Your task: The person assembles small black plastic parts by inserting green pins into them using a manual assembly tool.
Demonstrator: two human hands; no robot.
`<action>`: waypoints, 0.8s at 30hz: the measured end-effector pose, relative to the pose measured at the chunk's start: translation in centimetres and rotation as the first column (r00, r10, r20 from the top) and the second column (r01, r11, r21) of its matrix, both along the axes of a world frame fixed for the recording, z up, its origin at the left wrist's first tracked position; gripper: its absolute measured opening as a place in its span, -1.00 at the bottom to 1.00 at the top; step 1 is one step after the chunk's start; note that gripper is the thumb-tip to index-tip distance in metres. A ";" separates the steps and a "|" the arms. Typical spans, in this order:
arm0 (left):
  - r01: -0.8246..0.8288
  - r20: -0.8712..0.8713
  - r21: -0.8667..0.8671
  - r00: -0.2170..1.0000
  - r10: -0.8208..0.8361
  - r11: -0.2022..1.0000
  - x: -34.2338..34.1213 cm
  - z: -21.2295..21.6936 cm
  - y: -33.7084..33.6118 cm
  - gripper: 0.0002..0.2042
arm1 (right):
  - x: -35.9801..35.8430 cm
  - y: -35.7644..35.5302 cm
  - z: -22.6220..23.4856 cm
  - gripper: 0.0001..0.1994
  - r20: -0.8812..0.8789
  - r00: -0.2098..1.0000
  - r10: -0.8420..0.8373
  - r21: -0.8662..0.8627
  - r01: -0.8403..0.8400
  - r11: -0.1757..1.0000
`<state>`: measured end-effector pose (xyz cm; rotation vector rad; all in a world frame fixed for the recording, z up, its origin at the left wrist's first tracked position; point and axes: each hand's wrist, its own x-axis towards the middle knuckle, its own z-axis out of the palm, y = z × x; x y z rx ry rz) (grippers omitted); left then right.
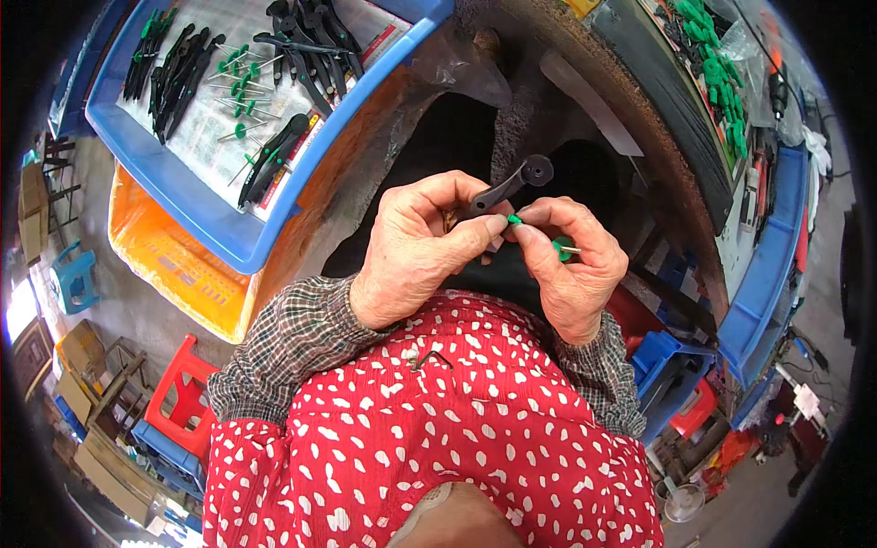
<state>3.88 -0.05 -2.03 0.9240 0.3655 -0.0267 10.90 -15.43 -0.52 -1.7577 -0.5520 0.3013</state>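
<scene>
Both hands meet just above my lap, over the red dotted apron. Closest to me, my left hand (416,251) is curled nearly shut, thumb and forefinger pinched on the lower end of a black plastic handle piece (508,185). That piece runs with its long axis slanting up and to the right, away from me, and ends in a round ring that sticks out clear above my fingers. Its lower end is buried in my grip, so I cannot tell its shape there.

Just beside it, my right hand (571,265) is also closed tight, fingertips touching those of the left. It pinches a small green-capped pin (564,247); one green bit shows at the fingertips right against the black piece's lower end, another green knob shows further back between my fingers, with a thin metal tip pointing right. The pin lies roughly level, its long axis left to right.

Beyond my hands, to the left, an orange crate (174,256) stands under a blue tray (196,205). On the tray's paper lining lie more black handle pieces (183,78) and loose green-capped pins (239,87). Far right, another blue tray (763,274) sits near a heap of green parts (717,68).
</scene>
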 end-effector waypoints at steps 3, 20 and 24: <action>-0.013 0.017 0.020 1.000 0.013 1.000 -0.1 -0.1 -0.1 -0.89 | 0.0 0.0 -0.1 -0.86 0.020 1.000 -0.003 -0.007 0.003 1.000; -0.030 0.039 0.048 0.999 0.028 0.998 0.0 -0.2 -0.1 -0.90 | 0.2 0.2 -0.1 -0.83 0.204 0.977 0.059 -0.066 -0.046 0.997; -0.008 0.032 0.048 0.999 0.007 0.999 -0.1 -0.3 0.1 -0.91 | 0.1 0.2 -0.1 -0.84 0.240 0.968 0.069 -0.064 -0.055 0.996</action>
